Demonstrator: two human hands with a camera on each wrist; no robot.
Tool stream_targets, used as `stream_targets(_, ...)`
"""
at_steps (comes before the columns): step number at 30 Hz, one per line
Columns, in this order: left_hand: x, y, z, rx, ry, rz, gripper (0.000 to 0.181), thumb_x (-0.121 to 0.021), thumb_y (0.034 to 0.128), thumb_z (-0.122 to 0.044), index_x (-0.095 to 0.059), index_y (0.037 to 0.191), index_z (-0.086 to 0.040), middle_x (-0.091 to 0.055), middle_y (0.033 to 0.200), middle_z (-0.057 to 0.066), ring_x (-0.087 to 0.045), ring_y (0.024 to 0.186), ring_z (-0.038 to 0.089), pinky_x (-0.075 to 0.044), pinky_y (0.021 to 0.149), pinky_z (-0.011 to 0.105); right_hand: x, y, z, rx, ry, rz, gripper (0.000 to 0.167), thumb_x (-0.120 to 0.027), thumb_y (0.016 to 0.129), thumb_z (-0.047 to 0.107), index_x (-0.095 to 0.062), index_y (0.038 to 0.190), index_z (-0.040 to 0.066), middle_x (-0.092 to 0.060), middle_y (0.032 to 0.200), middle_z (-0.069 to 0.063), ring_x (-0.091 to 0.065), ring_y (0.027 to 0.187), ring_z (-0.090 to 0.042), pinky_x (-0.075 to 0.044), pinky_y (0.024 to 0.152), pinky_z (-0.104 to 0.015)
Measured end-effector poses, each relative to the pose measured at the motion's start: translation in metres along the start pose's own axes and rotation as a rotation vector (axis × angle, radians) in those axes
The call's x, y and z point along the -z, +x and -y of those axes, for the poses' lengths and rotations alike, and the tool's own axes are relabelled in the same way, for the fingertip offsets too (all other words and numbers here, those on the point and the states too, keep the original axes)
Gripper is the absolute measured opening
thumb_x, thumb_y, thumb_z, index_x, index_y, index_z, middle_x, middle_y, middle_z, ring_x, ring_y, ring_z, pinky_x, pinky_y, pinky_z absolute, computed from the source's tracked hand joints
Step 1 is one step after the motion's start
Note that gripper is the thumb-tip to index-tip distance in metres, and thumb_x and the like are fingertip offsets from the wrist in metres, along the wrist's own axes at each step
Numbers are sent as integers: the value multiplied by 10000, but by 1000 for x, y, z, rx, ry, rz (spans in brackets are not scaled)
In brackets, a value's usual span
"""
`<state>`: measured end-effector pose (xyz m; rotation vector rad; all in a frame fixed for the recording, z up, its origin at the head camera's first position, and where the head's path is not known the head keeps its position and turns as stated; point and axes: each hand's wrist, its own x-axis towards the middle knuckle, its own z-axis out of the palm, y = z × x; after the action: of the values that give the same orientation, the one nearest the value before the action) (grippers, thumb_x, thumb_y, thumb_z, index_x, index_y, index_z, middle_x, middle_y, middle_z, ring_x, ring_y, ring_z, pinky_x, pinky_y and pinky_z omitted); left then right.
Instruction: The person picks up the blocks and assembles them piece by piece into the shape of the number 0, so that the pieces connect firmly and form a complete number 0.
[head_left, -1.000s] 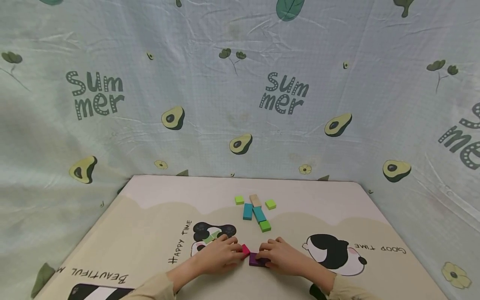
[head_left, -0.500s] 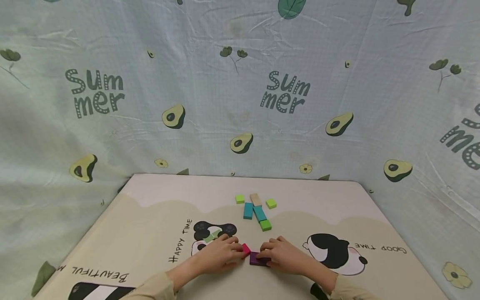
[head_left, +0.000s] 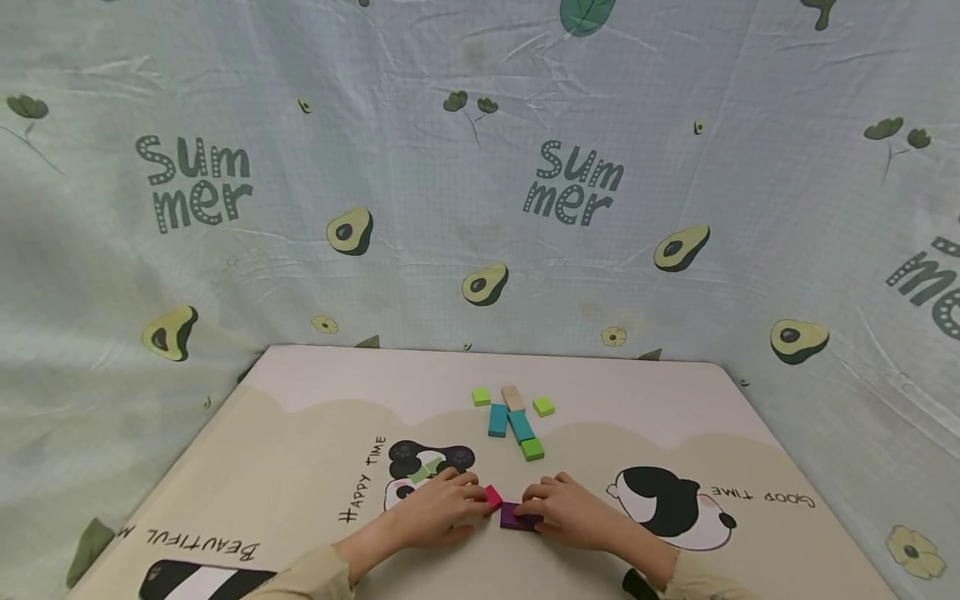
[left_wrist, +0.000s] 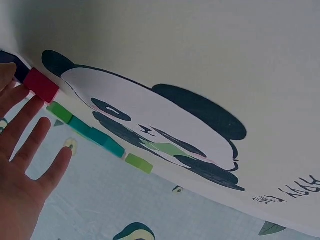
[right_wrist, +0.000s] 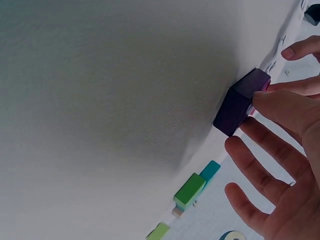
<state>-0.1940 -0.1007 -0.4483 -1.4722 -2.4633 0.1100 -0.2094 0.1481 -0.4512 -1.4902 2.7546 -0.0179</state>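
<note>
The hands and blocks have not moved since the earlier frame; only the whole view slid a tiny bit. The right hand pinches the purple block, low middle of the head view. The left hand touches the red block just beside it; I can't tell if it pinches. Neither is let go, so that pair looks unfinished. Above, six other blocks look already set down. The right wrist view shows the thumb on the purple block; the head view hides that.
</note>
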Motion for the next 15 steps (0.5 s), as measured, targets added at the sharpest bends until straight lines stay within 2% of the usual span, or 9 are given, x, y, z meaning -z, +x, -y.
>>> stream_targets(10, 2, 3, 0, -2, 5, 6, 299, -635, 800, -317, -629, 1089, -241, -634, 1000, -108, -518, 941, 74, -409, 778, 242, 0, -5, -6, 45, 32, -80, 222, -640, 807, 205, -639, 1025, 242, -615, 1000, 71, -551, 921, -82, -424, 789, -276)
stream_targets(15, 1, 3, 0, 5, -4, 14, 302, -637, 799, -313, -627, 1092, -239, -633, 1019, -105, -524, 959, 79, -407, 793, 244, 5, -5, -11, 8, 39, -66, 217, -628, 814, 205, -635, 1029, 230, -609, 993, 70, -546, 925, -88, -427, 800, -298)
